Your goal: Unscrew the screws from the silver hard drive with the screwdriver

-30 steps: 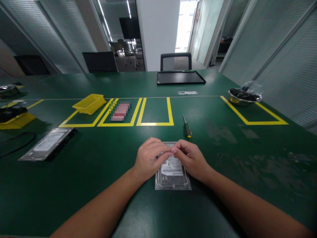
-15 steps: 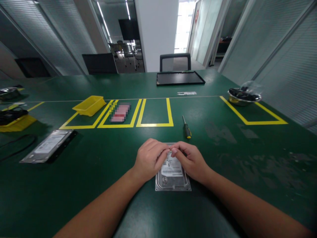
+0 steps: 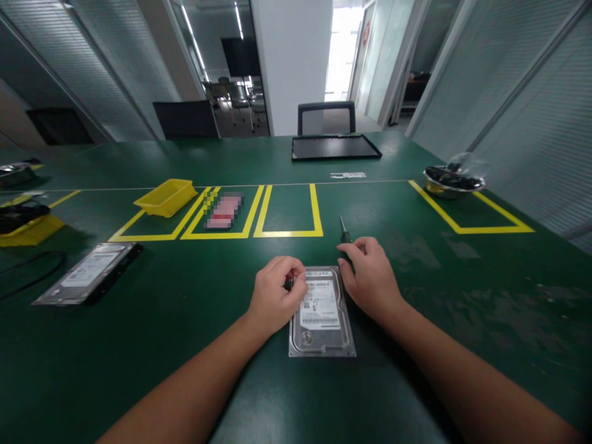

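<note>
A silver hard drive (image 3: 319, 308) with a white label lies flat on the green table before me. My left hand (image 3: 280, 290) rests at its upper left edge, fingertips pinched together; whatever they hold is too small or hidden to make out. Beyond the drive's upper right corner is my right hand (image 3: 370, 271), thumb and fingers apart, over the handle end of a screwdriver (image 3: 345, 231). The shaft points away from me, and most of the handle is hidden behind the hand.
Another hard drive (image 3: 90, 271) lies to the left. Yellow tape outlines hold a yellow tray (image 3: 166, 197), a blurred pink item (image 3: 225, 209) and a metal bowl (image 3: 453, 185) of dark items. Farther back lie a label strip (image 3: 348, 176) and a black-framed panel (image 3: 336, 147).
My hands have parted. The right one moved away from the hard drive, up and to the right onto the screwdriver's handle; the left shifted slightly left, uncovering more of the label.
</note>
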{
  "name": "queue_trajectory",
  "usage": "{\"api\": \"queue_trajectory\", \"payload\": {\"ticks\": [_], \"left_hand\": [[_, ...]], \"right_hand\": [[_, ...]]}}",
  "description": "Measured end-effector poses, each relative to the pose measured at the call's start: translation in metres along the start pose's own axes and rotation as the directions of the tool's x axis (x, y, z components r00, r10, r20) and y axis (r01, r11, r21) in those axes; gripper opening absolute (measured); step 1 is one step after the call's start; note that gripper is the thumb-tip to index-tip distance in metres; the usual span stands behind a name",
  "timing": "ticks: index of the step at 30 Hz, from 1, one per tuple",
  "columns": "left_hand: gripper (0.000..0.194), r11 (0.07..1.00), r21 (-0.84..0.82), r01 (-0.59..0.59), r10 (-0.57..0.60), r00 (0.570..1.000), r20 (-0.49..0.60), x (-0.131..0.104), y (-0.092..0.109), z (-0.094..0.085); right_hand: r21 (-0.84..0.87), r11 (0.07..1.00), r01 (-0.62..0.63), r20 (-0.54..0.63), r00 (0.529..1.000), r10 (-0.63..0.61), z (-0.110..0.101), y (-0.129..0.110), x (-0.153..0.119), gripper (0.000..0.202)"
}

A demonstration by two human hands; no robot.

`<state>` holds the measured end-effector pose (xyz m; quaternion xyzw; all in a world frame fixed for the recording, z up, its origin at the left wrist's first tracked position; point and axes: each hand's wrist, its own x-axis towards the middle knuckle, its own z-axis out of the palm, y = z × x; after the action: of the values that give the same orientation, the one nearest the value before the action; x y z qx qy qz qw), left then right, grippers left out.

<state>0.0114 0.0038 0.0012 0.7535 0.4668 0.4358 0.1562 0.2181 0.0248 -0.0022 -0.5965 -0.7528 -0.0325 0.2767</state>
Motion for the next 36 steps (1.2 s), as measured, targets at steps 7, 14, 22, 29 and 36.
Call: {"api": "queue_trajectory", "payload": {"ticks": [7,14,22,29,36], "left_hand": [[0.013,1.0,0.005,0.028,-0.028,0.999,0.023,0.0,0.0,-0.001],[0.012,0.99,-0.031,0.136,-0.135,0.99,0.028,0.001,-0.009,0.004],[0.01,0.991,-0.04,0.13,-0.128,0.991,0.049,-0.003,-0.006,0.008],[0.007,1.0,0.03,-0.009,0.005,0.992,0.123,-0.003,0.012,0.004],[0.005,0.998,0.049,-0.038,0.03,0.985,0.171,0.005,0.028,-0.007]], "right_hand": [[-0.285,0.957,-0.055,0.154,0.983,0.103,0.006,0.014,0.004,0.034],[-0.314,0.949,-0.017,0.208,0.974,0.086,0.008,0.016,0.008,0.033],[-0.278,0.96,-0.028,0.189,0.978,0.083,0.01,0.02,0.01,0.03],[-0.225,0.973,-0.057,0.102,0.991,0.082,0.006,0.019,0.011,0.029],[0.016,1.0,0.024,-0.134,0.991,-0.022,0.0,0.017,0.011,0.031]]}}
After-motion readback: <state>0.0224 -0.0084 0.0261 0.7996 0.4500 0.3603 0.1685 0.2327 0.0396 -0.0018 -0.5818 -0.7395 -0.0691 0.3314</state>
